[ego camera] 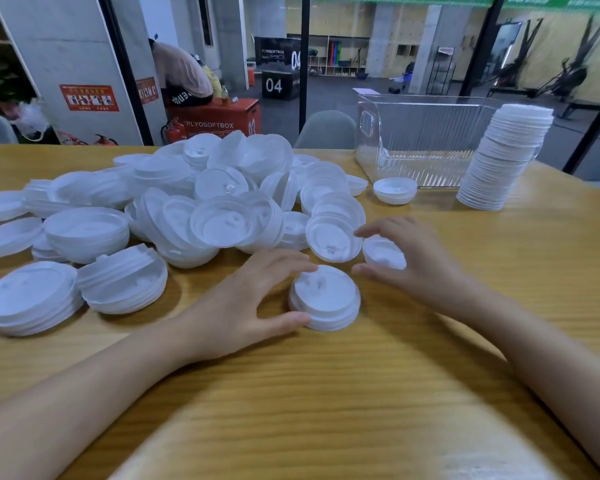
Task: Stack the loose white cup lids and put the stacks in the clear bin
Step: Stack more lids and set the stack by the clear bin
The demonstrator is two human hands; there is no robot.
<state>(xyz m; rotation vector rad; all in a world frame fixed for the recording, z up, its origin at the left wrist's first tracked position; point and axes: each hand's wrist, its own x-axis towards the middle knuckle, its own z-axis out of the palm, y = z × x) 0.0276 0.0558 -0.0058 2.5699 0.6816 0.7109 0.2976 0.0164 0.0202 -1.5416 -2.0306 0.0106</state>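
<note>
A big heap of loose white cup lids [174,206] covers the left and middle of the wooden table [326,393]. My left hand [250,306] grips a short stack of lids [326,299] between thumb and fingers near the table's middle. My right hand [420,261] holds one small lid [383,254] just right of that stack, fingers curled round it. A tall leaning stack of lids [503,157] stands at the right, against the clear ribbed bin [420,140]. The bin looks empty inside.
A single lid [395,190] lies in front of the bin. Two short stacks [73,289] lie at the near left. A grey chair back [326,129] stands behind the table. A person sits on an orange box [219,119] beyond the glass.
</note>
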